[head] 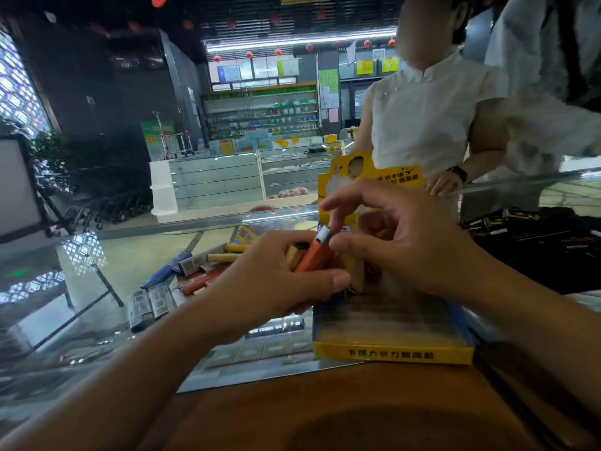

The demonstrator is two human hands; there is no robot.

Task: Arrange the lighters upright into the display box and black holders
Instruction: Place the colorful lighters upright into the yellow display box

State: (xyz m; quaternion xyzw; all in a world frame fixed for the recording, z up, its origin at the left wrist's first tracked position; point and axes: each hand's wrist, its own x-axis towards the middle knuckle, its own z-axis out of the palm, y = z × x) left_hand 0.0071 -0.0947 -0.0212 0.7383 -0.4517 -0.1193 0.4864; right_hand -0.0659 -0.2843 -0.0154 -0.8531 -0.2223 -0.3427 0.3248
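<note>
Left hand [273,281] is gripping several lighters; right hand [396,236] is pinching orange lighter [314,255]. Keep it vertical while seating into display box [393,327].

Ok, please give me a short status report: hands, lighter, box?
Left hand grips several lighters, orange lighter on top. Right hand pinches its metal cap. Yellow display box in front, few lighters visible inside. Loose lighters lie on glass counter.

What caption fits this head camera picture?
Left hand holds lighters; right hand pinches an orange lighter above the yellow box.
</note>
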